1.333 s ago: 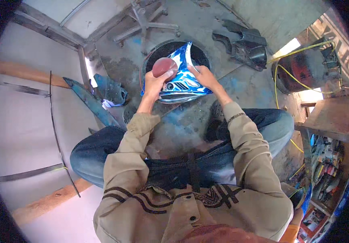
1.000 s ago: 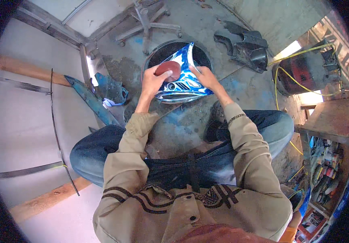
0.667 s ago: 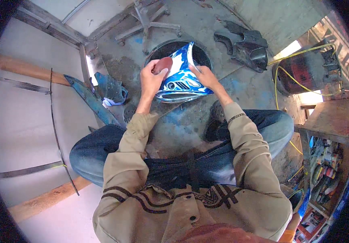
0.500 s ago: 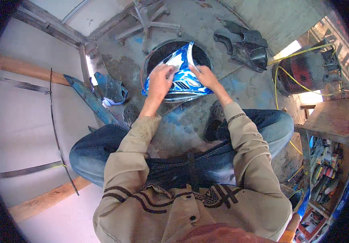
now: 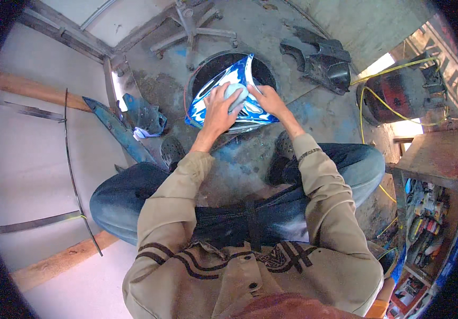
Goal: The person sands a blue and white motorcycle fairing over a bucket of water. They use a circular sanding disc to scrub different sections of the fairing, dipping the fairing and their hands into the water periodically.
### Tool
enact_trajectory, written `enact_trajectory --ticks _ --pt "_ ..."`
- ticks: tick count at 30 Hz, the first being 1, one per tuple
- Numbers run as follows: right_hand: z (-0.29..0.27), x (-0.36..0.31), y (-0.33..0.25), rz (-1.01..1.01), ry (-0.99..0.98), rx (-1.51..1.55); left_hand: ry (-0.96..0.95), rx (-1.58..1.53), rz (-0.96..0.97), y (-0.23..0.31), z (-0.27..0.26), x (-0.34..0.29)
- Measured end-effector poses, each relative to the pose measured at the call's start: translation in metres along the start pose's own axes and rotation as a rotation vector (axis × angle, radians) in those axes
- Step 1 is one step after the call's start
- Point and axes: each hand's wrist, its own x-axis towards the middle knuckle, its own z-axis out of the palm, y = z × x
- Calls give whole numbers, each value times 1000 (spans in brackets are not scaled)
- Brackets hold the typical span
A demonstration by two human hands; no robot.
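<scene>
1. Hands first, from the head view: see left hand (image 5: 219, 110) curled over a pale round pad (image 5: 236, 94), fingers wrapped around its edge, not spread flat. Looks laid against the face of a blue-and-white panel (image 5: 244, 69), though can't tell how hard.

2. Now check right hand (image 5: 271, 101): pinching the panel by its right edge, thumb on top. Can't see the fingers underneath, so not guessing at those.

3. Find the panel straight ahead, past the dark shoes (image 5: 172, 150), over a black round tub (image 5: 264, 69). Can't tell from here about resting on the rim versus being held a bit above.

4. Hard to call one long axis, what with the fisheye bend and left hand covering the middle. Roughly triangular, though: pointing its narrow tip away and slightly right, facing its broad end back toward the shoes.

5. Key bit, imo: touching from both sides, so no gap to close. Closer to the middle with left hand, reaching over from the near left; out at the edge with right hand. Would put the pad just beside the right thumb, on its left.
</scene>
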Motion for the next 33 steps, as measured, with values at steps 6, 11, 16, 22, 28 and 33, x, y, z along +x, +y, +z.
enact_trajectory --ticks 6,11,16,22,28,33 --pt "-5 -5 -6 24 20 -47 -104 -115 -120 2 -7 1" --pt "-3 -4 -11 12 0 -24 16 -233 16 -2 -9 4" --pt "-4 -5 -7 11 30 -20 -161 -253 -81 3 -17 10" --pt "-3 -2 -3 23 19 -22 -221 -319 -117 3 -26 15" --pt "-2 -2 3 -12 44 -19 -201 -256 -132 5 -17 9" --pt "-2 0 -3 16 8 -48 -171 -134 -148 7 -2 -5"
